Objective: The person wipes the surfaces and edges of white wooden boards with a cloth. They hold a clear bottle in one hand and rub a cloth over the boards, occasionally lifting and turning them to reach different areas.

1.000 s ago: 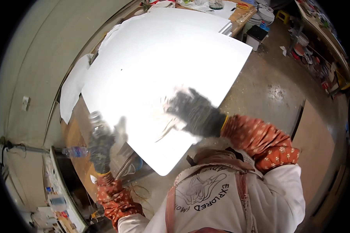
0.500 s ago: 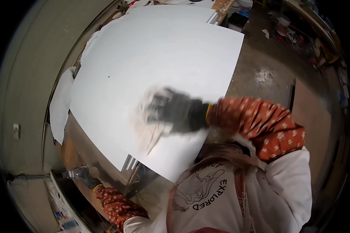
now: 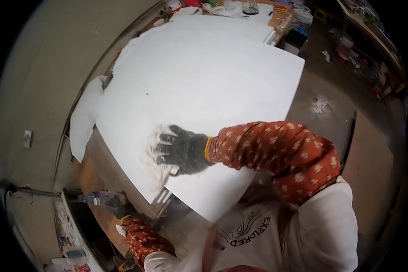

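R hand (image 3: 183,152) in dk-grey glove w/ yellow cuff (image 3: 208,148), off-wht cloth (image 3: 153,159) & wht panel (image 3: 204,81) w/ 1 dk speck (image 3: 147,94); L hand (image 3: 122,210) also gloved dk grey. Sleeve covers (image 3: 263,145) rust-red w/ pale floral print; shirt (image 3: 328,222) wht, blk line art & lettering on chest. Bottle (image 3: 96,198) clear w/ purplish label. Tabletop (image 3: 88,177) brown, wall (image 3: 54,90) grey-green, floor (image 3: 324,86) grey-brown, board (image 3: 371,167) at far R lt brown.
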`<state>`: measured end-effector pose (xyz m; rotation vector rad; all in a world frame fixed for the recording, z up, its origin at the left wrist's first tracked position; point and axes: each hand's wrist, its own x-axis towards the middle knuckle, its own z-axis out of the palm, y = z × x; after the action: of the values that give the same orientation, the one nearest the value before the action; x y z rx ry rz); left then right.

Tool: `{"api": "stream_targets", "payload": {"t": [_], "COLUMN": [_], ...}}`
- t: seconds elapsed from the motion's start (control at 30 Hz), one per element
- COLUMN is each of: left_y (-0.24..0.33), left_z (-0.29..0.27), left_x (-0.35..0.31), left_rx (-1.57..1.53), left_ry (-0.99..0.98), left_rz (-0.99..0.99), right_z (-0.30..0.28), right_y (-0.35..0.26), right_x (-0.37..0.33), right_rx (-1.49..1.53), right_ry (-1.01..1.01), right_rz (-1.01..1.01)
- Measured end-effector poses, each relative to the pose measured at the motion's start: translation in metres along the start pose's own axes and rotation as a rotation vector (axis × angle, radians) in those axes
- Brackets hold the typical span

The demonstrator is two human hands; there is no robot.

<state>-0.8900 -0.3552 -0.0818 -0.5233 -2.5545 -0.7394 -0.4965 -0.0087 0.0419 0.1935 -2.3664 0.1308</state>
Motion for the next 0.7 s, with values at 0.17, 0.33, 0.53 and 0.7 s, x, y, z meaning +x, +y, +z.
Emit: {"api": "stream_targets", "payload": {"t": [0.17, 0.33, 0.53, 0.7], "left_y": [-0.014, -0.004, -0.026, -0.041], "left_z": [0.002, 0.013, 0.019, 0.012], "left_x": [-0.02, -0.031, -0.027, -0.038], "left_rx": [0.008, -0.031, 0.127, -0.204], "left_ry": [0.002, -0.002, -0.01, -0.045], "left_rz": [-0.03, -0.058, -0.127, -0.137], "right_z": [-0.05, -0.068, 0.083, 0.045], "right_y": [0.169, 0.247, 0.073, 0.187], "right_x": [-0.008, -0.04, 0.071, 0.07], "right_rx": [-0.026, -0.702, -0.014, -0.022], "right_ry": [-0.384, -0.309, -0.049, -0.184], "right_rz": [0.327, 1.026, -0.05, 0.222]}}
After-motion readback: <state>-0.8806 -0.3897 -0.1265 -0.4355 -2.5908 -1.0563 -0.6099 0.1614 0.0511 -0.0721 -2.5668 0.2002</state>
